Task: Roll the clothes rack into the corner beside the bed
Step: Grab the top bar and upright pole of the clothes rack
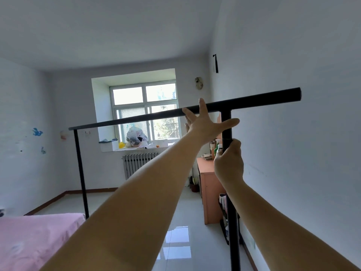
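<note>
A black metal clothes rack (pixel 136 119) stands before me, its top bar running from the left post near the bed to past the right post close to the right wall. My right hand (pixel 228 163) grips the right upright post just below the top bar. My left hand (pixel 205 122) is raised at the top bar with fingers spread, close to or just touching the bar, not closed around it. The bed (pixel 35 239) with a pink cover lies at the lower left. No clothes hang on the rack.
An orange cabinet (pixel 210 192) with bottles on top stands against the right wall behind the rack's right post. A radiator (pixel 136 163) sits under the window, whose sill holds bags and boxes. The glossy tiled floor (pixel 179 241) stretches between bed and cabinet.
</note>
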The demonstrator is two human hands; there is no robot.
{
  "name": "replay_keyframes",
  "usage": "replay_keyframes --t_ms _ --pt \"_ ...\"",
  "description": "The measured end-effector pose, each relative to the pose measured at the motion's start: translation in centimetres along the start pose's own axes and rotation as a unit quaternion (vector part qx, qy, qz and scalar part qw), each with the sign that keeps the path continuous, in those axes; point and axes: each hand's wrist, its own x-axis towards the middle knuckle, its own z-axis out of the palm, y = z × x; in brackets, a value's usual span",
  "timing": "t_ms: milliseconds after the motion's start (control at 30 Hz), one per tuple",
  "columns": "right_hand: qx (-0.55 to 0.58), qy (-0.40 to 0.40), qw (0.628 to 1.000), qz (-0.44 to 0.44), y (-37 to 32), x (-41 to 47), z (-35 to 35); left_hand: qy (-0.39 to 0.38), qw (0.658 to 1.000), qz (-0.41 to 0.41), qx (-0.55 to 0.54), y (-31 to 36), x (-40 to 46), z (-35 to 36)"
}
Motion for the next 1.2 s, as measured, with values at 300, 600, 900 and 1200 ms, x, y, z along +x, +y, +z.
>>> replay_keyframes --t_ms 300,600,900,1200 --pt "0.113 -0.166 0.979 0.033 0.8 -0.7 2.0 0.081 0.995 -0.045 0.025 -1.4 1.2 0.0" --pt "0.068 -0.335 0.938 0.054 2.9 -2.4 5.1 0.078 0.994 -0.049 0.059 -5.3 3.2 -2.3" --pt "0.043 -0.352 0.935 0.024 3.7 -2.6 9.3 0.058 0.997 -0.053 0.015 -8.4 6.2 -3.4" --pt "0.026 -0.346 0.937 0.026 3.8 -1.1 16.0 0.070 0.997 -0.009 0.036 -13.5 11.1 -3.1"
